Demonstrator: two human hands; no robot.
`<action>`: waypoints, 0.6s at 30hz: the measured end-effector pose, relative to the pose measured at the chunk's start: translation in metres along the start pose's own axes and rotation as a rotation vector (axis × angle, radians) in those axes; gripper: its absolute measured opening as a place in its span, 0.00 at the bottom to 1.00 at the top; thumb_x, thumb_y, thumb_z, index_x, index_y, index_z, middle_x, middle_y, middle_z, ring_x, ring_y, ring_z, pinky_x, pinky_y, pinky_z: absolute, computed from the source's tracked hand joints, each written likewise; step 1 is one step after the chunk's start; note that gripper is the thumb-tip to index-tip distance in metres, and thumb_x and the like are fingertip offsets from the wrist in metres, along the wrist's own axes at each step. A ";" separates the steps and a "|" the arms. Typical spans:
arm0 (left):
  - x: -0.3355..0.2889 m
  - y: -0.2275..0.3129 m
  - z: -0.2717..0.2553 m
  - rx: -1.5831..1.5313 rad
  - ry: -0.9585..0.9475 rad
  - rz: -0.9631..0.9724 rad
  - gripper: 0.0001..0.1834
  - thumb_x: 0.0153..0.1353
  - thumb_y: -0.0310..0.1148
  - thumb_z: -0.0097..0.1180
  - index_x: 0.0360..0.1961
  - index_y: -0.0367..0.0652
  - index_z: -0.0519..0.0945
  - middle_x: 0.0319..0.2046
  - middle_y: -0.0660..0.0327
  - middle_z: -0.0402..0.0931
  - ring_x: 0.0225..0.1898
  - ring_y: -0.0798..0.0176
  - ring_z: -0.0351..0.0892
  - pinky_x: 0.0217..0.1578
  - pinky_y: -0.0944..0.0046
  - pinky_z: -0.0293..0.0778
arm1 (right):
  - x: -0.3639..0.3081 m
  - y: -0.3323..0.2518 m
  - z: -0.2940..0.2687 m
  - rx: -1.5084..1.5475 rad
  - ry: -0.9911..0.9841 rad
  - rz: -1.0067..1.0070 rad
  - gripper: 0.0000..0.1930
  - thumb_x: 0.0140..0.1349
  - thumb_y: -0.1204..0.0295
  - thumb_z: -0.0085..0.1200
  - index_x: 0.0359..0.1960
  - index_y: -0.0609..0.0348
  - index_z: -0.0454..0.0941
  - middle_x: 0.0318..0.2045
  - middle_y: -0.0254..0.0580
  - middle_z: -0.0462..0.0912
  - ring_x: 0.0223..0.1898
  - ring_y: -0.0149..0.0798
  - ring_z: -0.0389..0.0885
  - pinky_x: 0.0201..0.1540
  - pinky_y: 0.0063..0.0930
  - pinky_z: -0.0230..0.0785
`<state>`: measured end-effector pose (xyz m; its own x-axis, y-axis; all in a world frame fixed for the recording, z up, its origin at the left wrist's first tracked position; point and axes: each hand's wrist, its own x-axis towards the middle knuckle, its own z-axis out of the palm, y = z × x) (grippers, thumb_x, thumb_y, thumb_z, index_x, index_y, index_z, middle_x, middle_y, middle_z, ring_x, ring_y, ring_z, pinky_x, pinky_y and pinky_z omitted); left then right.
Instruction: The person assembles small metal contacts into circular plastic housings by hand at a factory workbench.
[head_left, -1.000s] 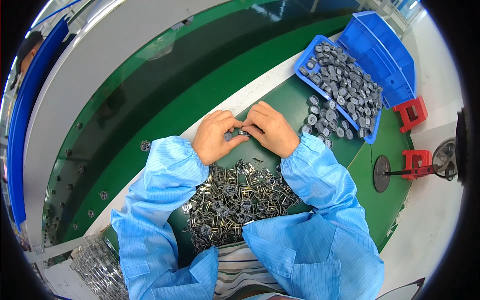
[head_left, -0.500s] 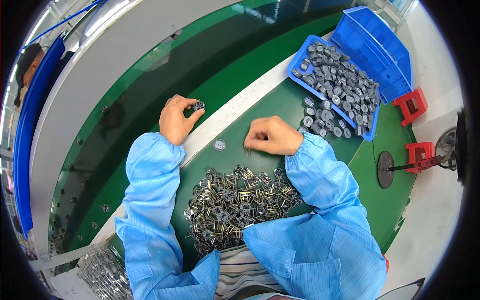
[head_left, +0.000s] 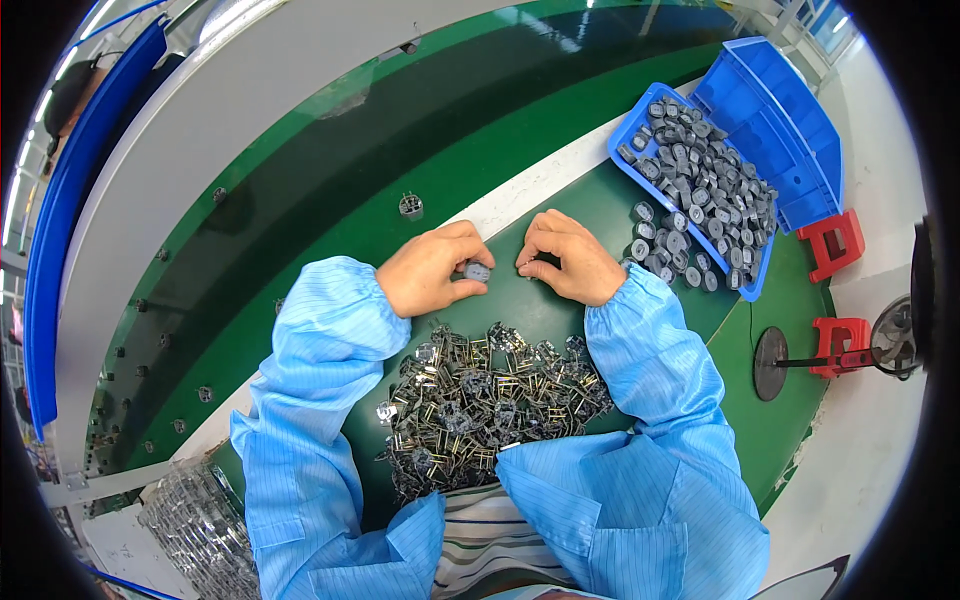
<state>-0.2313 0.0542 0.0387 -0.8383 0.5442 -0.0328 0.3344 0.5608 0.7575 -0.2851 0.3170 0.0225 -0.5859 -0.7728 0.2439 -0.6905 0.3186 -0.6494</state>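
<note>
My left hand (head_left: 432,272) is closed on a grey plastic housing (head_left: 477,271), held between thumb and fingers above the green worktop. Close by on its right, my right hand (head_left: 572,262) pinches a small metal part (head_left: 528,268), mostly hidden by the fingertips. The two hands are a short gap apart. Below them lies a heap of dark parts with thin metal pins (head_left: 490,400). Beyond my left hand, a dark piece with upright pins (head_left: 411,206) sits on the green conveyor belt (head_left: 340,220).
A blue bin (head_left: 625,150) of grey round housings stands at the far right, with several housings (head_left: 660,240) spilled before it. A white rail (head_left: 545,185) divides worktop from belt. Red stools (head_left: 832,245) and a fan (head_left: 890,320) are at right; stacked clear trays (head_left: 200,530) at lower left.
My left hand has let go of the pinned piece on the belt, come back right and picked up the grey housing from the worktop. My right hand stays pinched, nearer the left.
</note>
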 end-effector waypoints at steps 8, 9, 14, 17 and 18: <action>0.006 0.003 0.029 0.135 0.194 0.295 0.21 0.54 0.22 0.70 0.50 0.42 0.84 0.47 0.57 0.77 0.54 0.49 0.75 0.56 0.53 0.72 | -0.001 0.007 0.006 -0.051 0.196 0.141 0.08 0.55 0.75 0.73 0.31 0.61 0.83 0.29 0.40 0.78 0.32 0.41 0.79 0.33 0.34 0.72; 0.006 0.013 0.030 0.142 0.317 0.237 0.21 0.54 0.23 0.71 0.50 0.42 0.83 0.46 0.57 0.77 0.53 0.49 0.75 0.55 0.53 0.72 | 0.000 0.007 0.006 -0.061 0.203 0.148 0.09 0.54 0.75 0.73 0.31 0.62 0.83 0.28 0.40 0.78 0.31 0.41 0.79 0.33 0.34 0.72; 0.003 0.006 0.038 0.323 0.357 -0.031 0.25 0.51 0.30 0.75 0.51 0.41 0.80 0.45 0.57 0.76 0.50 0.49 0.74 0.50 0.53 0.71 | -0.001 0.011 0.009 -0.052 0.221 0.174 0.07 0.56 0.76 0.71 0.32 0.63 0.84 0.29 0.42 0.80 0.30 0.40 0.79 0.33 0.34 0.72; 0.004 -0.009 0.043 0.153 0.322 0.093 0.28 0.49 0.33 0.77 0.51 0.41 0.78 0.45 0.56 0.75 0.49 0.49 0.74 0.50 0.52 0.70 | 0.001 0.006 0.010 -0.001 0.289 0.102 0.05 0.58 0.78 0.69 0.33 0.62 0.84 0.31 0.40 0.82 0.31 0.39 0.79 0.34 0.32 0.72; 0.005 -0.009 0.044 0.182 0.357 0.146 0.28 0.49 0.34 0.78 0.50 0.41 0.78 0.45 0.56 0.74 0.49 0.49 0.74 0.49 0.53 0.70 | 0.005 -0.006 0.009 0.138 0.278 0.139 0.04 0.58 0.78 0.69 0.33 0.62 0.85 0.32 0.39 0.82 0.33 0.37 0.79 0.36 0.31 0.72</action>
<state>-0.2190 0.0793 0.0034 -0.8622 0.3938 0.3188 0.5047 0.6123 0.6086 -0.2800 0.3067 0.0208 -0.7765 -0.5423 0.3209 -0.5433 0.3182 -0.7769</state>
